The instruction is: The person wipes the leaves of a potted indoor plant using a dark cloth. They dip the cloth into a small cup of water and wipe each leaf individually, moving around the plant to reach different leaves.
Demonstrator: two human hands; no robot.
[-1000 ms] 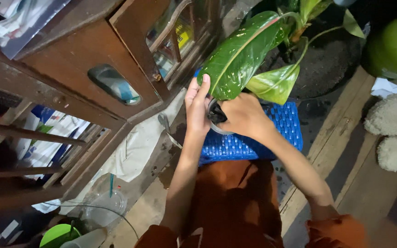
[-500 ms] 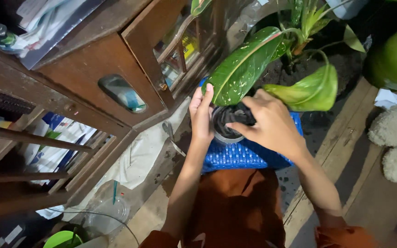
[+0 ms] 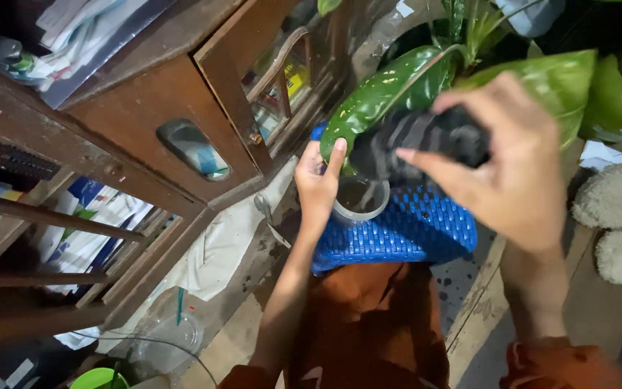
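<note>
My left hand (image 3: pixel 316 184) grips the rim of a clear plastic cup (image 3: pixel 361 204) that stands on a blue woven stool (image 3: pixel 412 234). Above the cup, my right hand (image 3: pixel 505 162) is closed around a dark striped cloth (image 3: pixel 415 140), lifted clear of the cup. A large speckled green leaf (image 3: pixel 379 97) hangs just behind both hands.
A dark wooden cabinet (image 3: pixel 152 108) with glass doors fills the left. A potted plant (image 3: pixel 469 29) and a green round object (image 3: pixel 617 94) stand behind the stool. A white soft toy (image 3: pixel 617 216) lies at right on the plank floor. A clear lidded cup (image 3: pixel 167 331) lies lower left.
My right hand has pulled the dark cloth up out of the cup and raised it toward the camera. My left hand stays on the cup's rim.
</note>
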